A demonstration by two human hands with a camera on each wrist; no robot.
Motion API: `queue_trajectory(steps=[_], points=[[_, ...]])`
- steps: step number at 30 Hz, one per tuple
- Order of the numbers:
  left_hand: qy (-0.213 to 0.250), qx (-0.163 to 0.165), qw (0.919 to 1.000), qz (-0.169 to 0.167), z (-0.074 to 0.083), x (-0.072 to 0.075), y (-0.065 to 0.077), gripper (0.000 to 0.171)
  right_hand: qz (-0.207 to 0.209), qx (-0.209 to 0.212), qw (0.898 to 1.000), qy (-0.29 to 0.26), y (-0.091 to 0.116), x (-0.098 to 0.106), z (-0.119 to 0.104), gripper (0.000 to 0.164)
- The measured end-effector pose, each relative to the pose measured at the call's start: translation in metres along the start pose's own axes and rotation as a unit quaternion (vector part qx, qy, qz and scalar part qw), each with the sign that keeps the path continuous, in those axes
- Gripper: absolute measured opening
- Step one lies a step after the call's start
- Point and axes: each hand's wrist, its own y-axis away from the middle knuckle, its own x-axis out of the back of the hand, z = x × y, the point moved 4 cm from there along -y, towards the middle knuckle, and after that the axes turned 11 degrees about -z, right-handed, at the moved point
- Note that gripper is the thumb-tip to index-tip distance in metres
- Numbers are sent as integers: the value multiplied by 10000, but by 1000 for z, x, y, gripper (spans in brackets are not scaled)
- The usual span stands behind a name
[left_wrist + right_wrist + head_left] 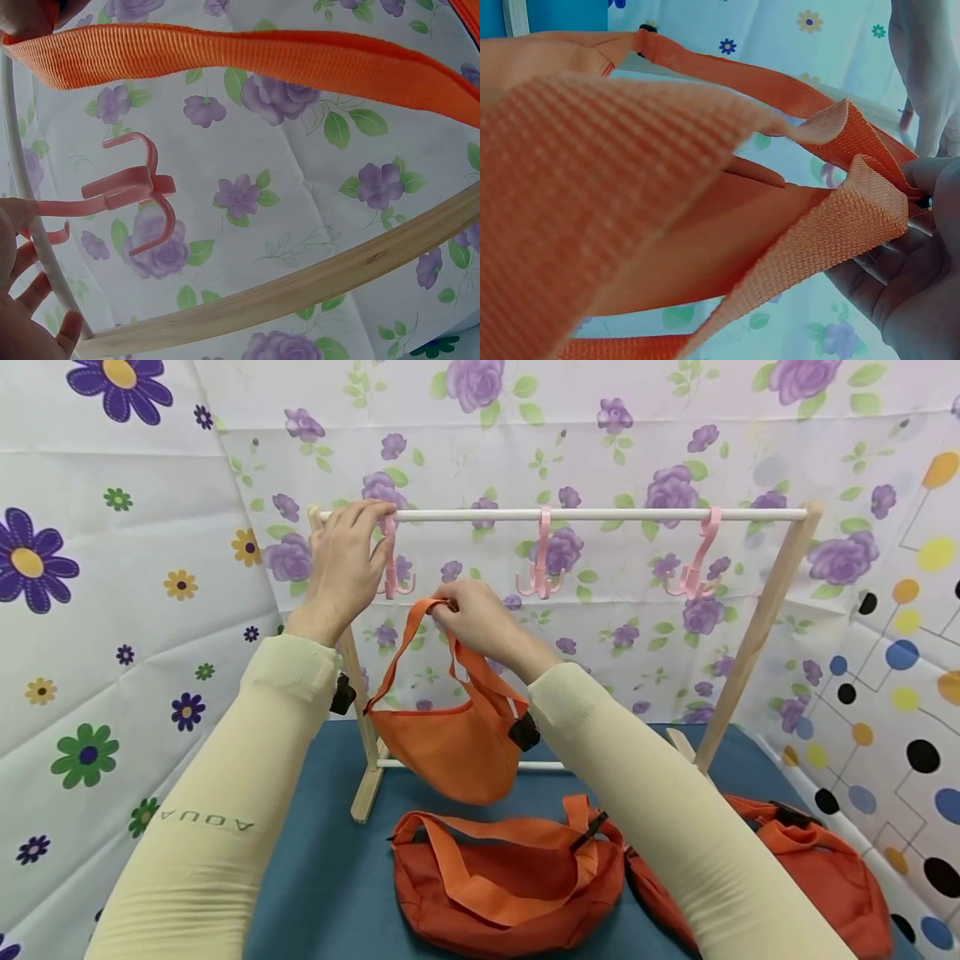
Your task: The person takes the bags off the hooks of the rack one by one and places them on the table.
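Observation:
My left hand (343, 556) is up at the left end of the white rod (465, 515), pinching the top of a pink hook (390, 568) that hangs there. In the left wrist view the hook's prongs (154, 206) show. Just to the right, my right hand (480, 614) grips the orange strap of a small orange waist bag (450, 752), which hangs in the air below it. The right wrist view shows the strap (870, 202) bunched and folded at the fingers. The strap is beside the hook, apart from it.
Further along the rod hang two more pink hooks, a middle one (540, 560) and a right one (697, 560). Wooden legs (757, 635) hold the rod up. On the blue tabletop (315, 860) lie a red-orange bag (495, 893) and more red-orange bags (832, 885) at the right.

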Motion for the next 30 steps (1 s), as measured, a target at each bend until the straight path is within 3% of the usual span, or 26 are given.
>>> queue_trajectory(steps=[5,8,13,17,20,22,23,25,27,29,30], points=[[168,-22,9999,-20,-1,0,3,45,116,35,9999,-87,6,3,5,27],[376,-168,9987,306,-3,2,10,45,180,24,9998,-124,10,6,6,28],[562,-570,9922,955,-12,-3,33,35,294,-17,9995,-79,18,13,7,29],[566,-846,9909,879,-23,-14,55,27,282,54,9996,-75,21,16,6,27],[630,-874,9939,234,-33,-27,71,29,237,85,9996,-127,23,18,6,27],[739,-807,9919,-647,-40,-41,79,35,255,73,9995,-164,25,19,6,27],[839,-733,9864,-1205,-43,-49,84,40,279,63,9995,-159,25,20,7,27],[956,-551,9667,-2310,-49,-66,93,50,338,61,9993,-133,26,22,8,26],[1101,-390,9396,-3216,-54,-82,103,58,378,100,9992,-104,27,23,9,26],[1247,-235,9164,-3797,-58,-95,112,64,400,145,9991,-92,27,24,9,27],[1276,-188,9089,-3967,-60,-100,115,65,410,164,9990,-111,28,24,10,26]])
